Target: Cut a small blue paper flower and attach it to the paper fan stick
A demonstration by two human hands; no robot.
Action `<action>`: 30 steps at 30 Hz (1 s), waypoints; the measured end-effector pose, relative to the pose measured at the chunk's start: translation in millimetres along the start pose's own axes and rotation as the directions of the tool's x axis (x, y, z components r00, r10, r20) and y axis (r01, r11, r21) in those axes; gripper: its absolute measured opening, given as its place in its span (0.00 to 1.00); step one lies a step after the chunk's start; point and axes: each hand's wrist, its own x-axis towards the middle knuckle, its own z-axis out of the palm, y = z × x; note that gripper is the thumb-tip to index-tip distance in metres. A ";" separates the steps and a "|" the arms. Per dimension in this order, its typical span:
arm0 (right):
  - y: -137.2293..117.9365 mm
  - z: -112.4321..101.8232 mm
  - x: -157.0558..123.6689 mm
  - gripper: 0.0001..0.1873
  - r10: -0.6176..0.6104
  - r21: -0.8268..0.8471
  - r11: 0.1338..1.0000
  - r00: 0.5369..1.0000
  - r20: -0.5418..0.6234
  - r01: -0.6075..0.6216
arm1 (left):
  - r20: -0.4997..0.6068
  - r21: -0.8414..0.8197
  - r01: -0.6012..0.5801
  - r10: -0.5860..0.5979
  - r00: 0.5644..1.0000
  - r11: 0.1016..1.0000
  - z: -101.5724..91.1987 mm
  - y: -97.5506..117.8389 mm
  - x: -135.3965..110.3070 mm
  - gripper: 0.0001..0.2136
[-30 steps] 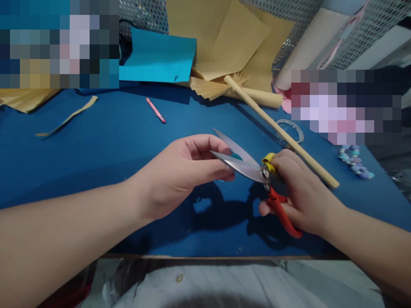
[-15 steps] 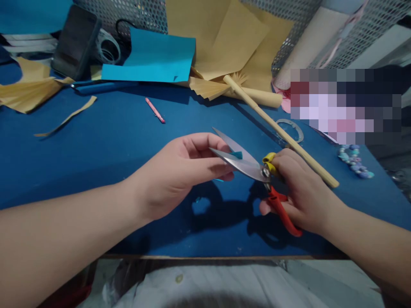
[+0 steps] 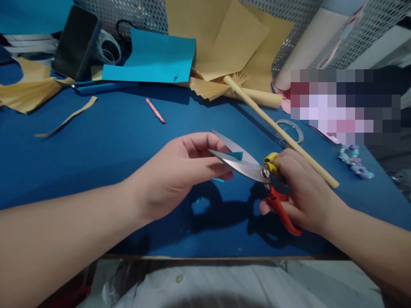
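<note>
My right hand (image 3: 300, 192) is wrapped round the red and yellow handles of a pair of scissors (image 3: 247, 164), whose steel blades stand apart and point left. My left hand (image 3: 180, 171) pinches a small teal paper scrap (image 3: 236, 155) that sits between the blades. Both hands hover just above the blue table (image 3: 112, 141), near its front edge.
A long wooden stick (image 3: 279, 130) lies at the right, by a clear tape ring (image 3: 290, 128) and a bead string (image 3: 355, 160). Tan paper sheets (image 3: 224, 38), a teal sheet (image 3: 154, 57), a pink pen (image 3: 156, 110), a phone (image 3: 74, 42) and a paper strip (image 3: 66, 117) lie at the back.
The teal scrap has slid a little further out between the blades. Both hands stay almost where they were.
</note>
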 end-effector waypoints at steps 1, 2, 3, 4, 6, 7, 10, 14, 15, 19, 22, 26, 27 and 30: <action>-0.1 -0.1 -0.1 0.26 -0.001 -0.007 1.000 1.000 0.002 0.001 | -0.004 -0.003 -0.004 0.004 1.000 1.000 -0.2 -0.2 0.4 0.07; -0.1 -0.1 -0.3 0.27 -0.003 -0.014 1.000 1.000 0.005 0.003 | -0.005 -0.013 -0.007 0.007 1.000 1.000 -0.1 -0.1 0.7 0.07; -0.1 0.0 -0.5 0.26 -0.005 -0.019 1.000 1.000 0.004 0.005 | -0.005 -0.022 -0.005 0.005 1.000 1.000 0.3 0.3 0.8 0.08; -0.2 0.3 -0.6 0.26 -0.005 -0.023 1.000 1.000 0.000 0.005 | -0.002 -0.028 -0.004 0.004 1.000 1.000 0.8 0.9 0.7 0.08; -0.4 0.7 -0.5 0.24 -0.004 -0.025 1.000 1.000 -0.008 0.004 | -0.007 -0.030 -0.003 0.003 1.000 1.000 1.9 2.0 0.1 0.09; -0.6 0.8 -0.3 0.23 -0.003 -0.025 1.000 1.000 -0.011 0.002 | -0.009 -0.027 -0.005 0.004 1.000 1.000 2.3 2.4 -0.1 0.09; -1.0 0.5 0.7 0.22 0.003 -0.021 1.000 1.000 -0.015 -0.003 | -0.023 -0.025 -0.009 0.008 1.000 1.000 2.5 2.4 -0.4 0.08; -0.7 -0.2 1.1 0.22 0.007 -0.009 1.000 1.000 -0.030 -0.007 | -0.067 -0.008 0.010 -0.010 0.998 1.000 1.6 1.3 0.7 0.06; -0.5 -0.2 0.9 0.22 0.011 -0.009 1.000 0.999 -0.032 -0.011 | -0.069 -0.006 0.021 -0.022 0.997 1.000 1.6 1.1 0.9 0.05; 1.1 0.8 -0.3 0.24 0.017 -0.034 0.999 1.000 -0.022 -0.018 | -0.061 -0.034 0.034 -0.036 0.997 0.999 2.9 2.0 1.1 0.05; 2.3 1.5 -0.8 0.27 -0.009 -0.054 0.999 1.000 -0.015 0.008 | -0.065 -0.049 0.016 -0.019 0.998 0.999 4.6 3.8 0.5 0.05; 2.6 1.2 -0.5 0.28 -0.008 -0.052 0.999 1.000 -0.006 0.007 | -0.058 -0.052 0.028 -0.031 0.998 0.998 5.0 4.8 -0.2 0.05; 2.5 1.0 -0.4 0.28 -0.006 -0.049 0.999 1.000 -0.003 0.006 | -0.052 -0.050 0.029 -0.031 0.998 0.998 4.7 4.7 -0.2 0.05; 2.3 0.7 -0.1 0.28 -0.016 -0.045 0.999 1.000 -0.003 0.016 | -0.025 -0.053 0.034 -0.036 0.999 0.998 3.8 4.4 -0.1 0.05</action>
